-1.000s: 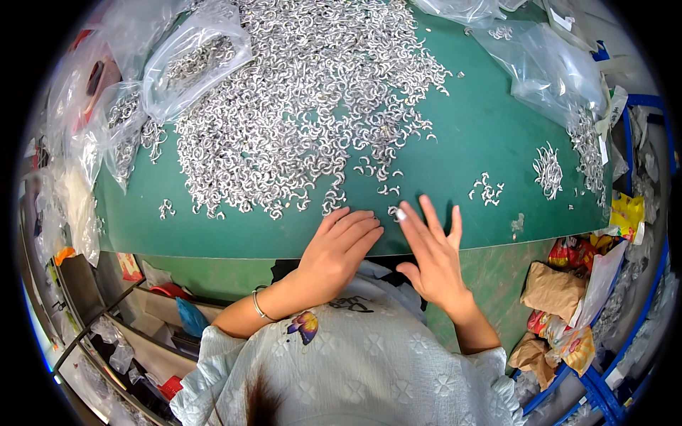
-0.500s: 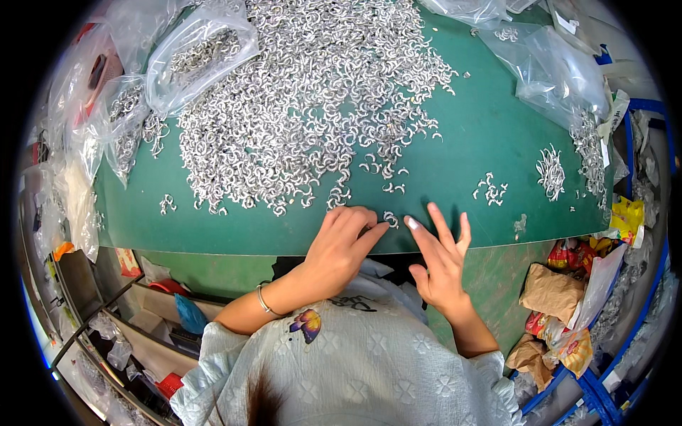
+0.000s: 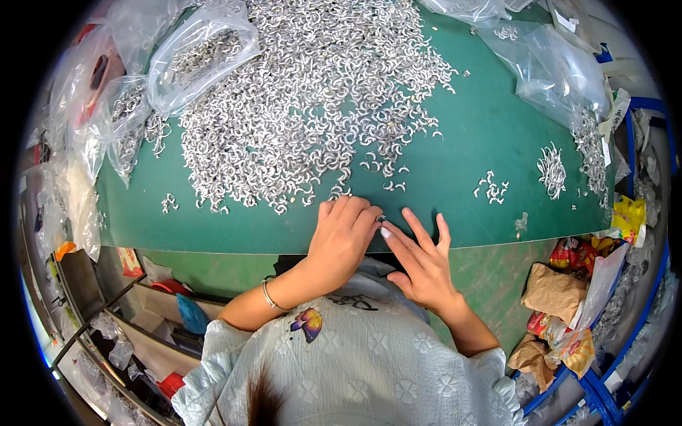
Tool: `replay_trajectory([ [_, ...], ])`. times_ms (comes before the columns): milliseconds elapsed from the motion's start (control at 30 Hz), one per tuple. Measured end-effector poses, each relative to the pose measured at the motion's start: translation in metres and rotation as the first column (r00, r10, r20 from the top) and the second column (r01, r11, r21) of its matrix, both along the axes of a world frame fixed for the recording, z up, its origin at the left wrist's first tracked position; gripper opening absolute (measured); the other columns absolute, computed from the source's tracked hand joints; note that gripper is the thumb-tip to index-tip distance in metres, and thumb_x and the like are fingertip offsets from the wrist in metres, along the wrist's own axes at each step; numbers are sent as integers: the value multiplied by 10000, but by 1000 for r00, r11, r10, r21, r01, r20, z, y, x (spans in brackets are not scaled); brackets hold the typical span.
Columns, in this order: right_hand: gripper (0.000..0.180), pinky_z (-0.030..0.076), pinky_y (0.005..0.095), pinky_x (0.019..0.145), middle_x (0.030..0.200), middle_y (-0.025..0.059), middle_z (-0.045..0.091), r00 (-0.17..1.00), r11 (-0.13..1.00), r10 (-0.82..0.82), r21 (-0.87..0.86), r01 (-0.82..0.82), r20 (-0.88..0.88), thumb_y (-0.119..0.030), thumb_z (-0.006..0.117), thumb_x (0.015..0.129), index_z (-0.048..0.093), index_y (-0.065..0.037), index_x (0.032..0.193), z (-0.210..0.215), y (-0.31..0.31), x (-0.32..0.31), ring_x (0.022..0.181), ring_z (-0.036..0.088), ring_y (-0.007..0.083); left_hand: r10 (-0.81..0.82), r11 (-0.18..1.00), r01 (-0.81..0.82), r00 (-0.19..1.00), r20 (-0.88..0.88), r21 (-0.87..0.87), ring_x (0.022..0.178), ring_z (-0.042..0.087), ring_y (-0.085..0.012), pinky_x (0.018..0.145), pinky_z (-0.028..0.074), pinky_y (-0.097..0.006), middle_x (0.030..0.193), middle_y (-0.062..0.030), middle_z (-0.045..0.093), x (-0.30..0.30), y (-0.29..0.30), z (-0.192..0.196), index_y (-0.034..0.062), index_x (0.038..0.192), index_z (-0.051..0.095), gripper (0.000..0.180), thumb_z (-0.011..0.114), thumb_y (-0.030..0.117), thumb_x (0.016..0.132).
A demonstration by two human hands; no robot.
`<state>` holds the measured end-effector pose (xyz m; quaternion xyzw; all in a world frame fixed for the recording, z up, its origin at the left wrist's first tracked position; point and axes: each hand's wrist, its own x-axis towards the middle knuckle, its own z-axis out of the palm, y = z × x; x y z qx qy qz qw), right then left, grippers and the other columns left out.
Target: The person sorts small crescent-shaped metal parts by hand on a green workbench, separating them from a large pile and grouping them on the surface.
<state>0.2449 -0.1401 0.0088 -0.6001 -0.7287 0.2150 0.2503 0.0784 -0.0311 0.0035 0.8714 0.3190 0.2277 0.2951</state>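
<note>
A big heap of small silver C-shaped metal hooks [image 3: 298, 121] covers the green table mat [image 3: 455, 177]. My left hand [image 3: 344, 238] rests at the mat's near edge, just below the heap. Its fingers are curled together, and their tips pinch a small metal hook [image 3: 381, 219]. My right hand [image 3: 420, 259] lies flat beside it with fingers spread. Its index fingertip touches the left fingertips at that hook. A bracelet sits on my left wrist [image 3: 268, 295].
Clear plastic bags holding hooks lie at the back left [image 3: 202, 53] and at the right [image 3: 550, 60]. Small loose clusters of hooks [image 3: 550, 167] sit on the right of the mat. Snack wrappers and a brown paper bag [image 3: 561, 287] fill a bin at the lower right. Shelves stand at the lower left.
My left hand went from flat to curled and slid a little right. My right hand turned toward it until its index finger met the left fingertips.
</note>
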Motion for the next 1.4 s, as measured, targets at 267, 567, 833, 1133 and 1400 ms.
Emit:
replay_trajectory([
  [267,535,147,646,1079,1275,127,612,999,1000,-14,8,14,-45,-347,582,912,545,19,1300,-2,15,0,1338,439,375,18,1000,-17,999,39,-16,852,546,-265,730,361,-373,931,-80,590,-3,1,-3,51,968,615,238,732,49,761],
  [567,349,252,525,1073,1143,91,679,962,970,-220,66,233,-160,-58,645,860,605,-6,1202,0,30,-5,1223,535,319,32,998,-23,988,151,-65,827,563,-277,708,401,-363,939,-91,605,-4,4,-2,25,940,621,216,723,-11,753],
  [833,376,217,567,1069,1084,60,707,982,977,-187,116,181,40,-86,633,870,590,-19,1237,-1,27,2,1264,509,308,-51,998,55,996,69,-43,860,557,-276,732,403,-373,979,-108,588,-17,0,1,-4,1002,625,259,707,10,757],
  [1133,422,231,557,1073,1146,89,671,997,995,-80,61,81,-19,-87,649,845,586,-5,1254,0,30,-4,1299,487,312,130,989,-132,991,-38,-68,945,534,-268,794,362,-368,1052,-83,566,-30,-2,17,46,1101,618,418,784,90,719],
  [1400,495,216,587,1083,1234,110,638,998,1000,23,-14,-24,-61,-101,650,844,533,3,1313,1,24,-9,1341,449,328,71,996,-74,995,-65,-43,917,524,-247,783,352,-358,1005,-62,562,-35,-6,6,65,1086,638,395,789,90,722],
])
